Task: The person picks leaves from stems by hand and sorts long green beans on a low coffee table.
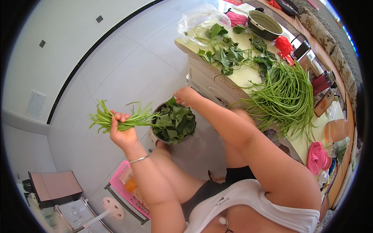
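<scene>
My left hand is closed round a bunch of long green leaf stems. Their cut-looking ends fan out to the left, and their other ends run right to a heap of broad dark green leaves. That heap fills the top of a round pot or bucket on the floor between my legs; whether the held stems still carry those leaves is hard to see. At the heap's upper edge my right hand has its fingers curled and pinched against a green leaf.
On the table to my right lie a large pile of bare green stems and loose leafy vines. A clear plastic bag, a green colander and a phone are there too. A pink plastic chair stands left of my leg.
</scene>
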`<state>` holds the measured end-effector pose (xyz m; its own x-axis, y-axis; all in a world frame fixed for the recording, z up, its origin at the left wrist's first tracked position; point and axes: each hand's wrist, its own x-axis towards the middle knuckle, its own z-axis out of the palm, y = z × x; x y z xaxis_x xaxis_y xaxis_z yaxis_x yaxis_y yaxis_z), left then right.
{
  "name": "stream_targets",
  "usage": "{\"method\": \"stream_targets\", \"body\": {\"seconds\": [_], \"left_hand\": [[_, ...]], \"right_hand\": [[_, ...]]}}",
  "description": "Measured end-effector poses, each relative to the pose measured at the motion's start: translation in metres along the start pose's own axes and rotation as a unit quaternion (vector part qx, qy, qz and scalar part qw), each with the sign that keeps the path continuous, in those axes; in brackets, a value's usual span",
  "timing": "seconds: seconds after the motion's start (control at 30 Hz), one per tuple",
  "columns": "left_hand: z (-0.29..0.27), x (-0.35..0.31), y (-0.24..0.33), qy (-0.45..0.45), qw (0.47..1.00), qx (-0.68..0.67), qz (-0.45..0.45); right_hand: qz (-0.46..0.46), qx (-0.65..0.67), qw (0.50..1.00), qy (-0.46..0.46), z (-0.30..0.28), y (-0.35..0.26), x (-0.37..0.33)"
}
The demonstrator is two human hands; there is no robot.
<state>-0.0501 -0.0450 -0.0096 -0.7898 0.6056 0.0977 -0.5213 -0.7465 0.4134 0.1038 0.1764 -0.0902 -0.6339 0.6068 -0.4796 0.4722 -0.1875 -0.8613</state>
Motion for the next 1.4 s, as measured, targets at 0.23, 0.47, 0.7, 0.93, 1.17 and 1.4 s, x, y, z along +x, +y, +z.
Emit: {"method": "stream_targets", "body": {"seconds": [0.23, 0.47, 0.7, 0.93, 1.17, 1.4], "left_hand": [[0.003, 0.005, -0.013, 0.02, 0.999, 0.028, -0.028], [-0.001, 0.009, -0.017, 0.047, 0.997, 0.03, -0.056], [0.007, 0.005, -0.032, 0.059, 0.994, 0.047, -0.074], [0.004, 0.005, -0.031, 0.058, 0.993, 0.065, -0.076], [0.001, 0.003, -0.03, 0.07, 0.992, 0.065, -0.085], [0.003, 0.003, -0.036, 0.071, 0.991, 0.065, -0.094]], "right_hand": [[0.003, -0.175, 0.984, -0.035, 0.017, 0.0, 0.005], [-0.26, -0.064, 0.954, 0.132, 0.009, -0.046, -0.056], [-0.371, -0.197, 0.801, 0.427, -0.06, -0.071, -0.075], [-0.139, -0.291, 0.827, 0.46, -0.113, -0.059, -0.055], [-0.155, -0.217, 0.806, 0.528, -0.117, -0.062, -0.045], [-0.299, -0.145, 0.725, 0.603, -0.124, -0.074, -0.067]]}}
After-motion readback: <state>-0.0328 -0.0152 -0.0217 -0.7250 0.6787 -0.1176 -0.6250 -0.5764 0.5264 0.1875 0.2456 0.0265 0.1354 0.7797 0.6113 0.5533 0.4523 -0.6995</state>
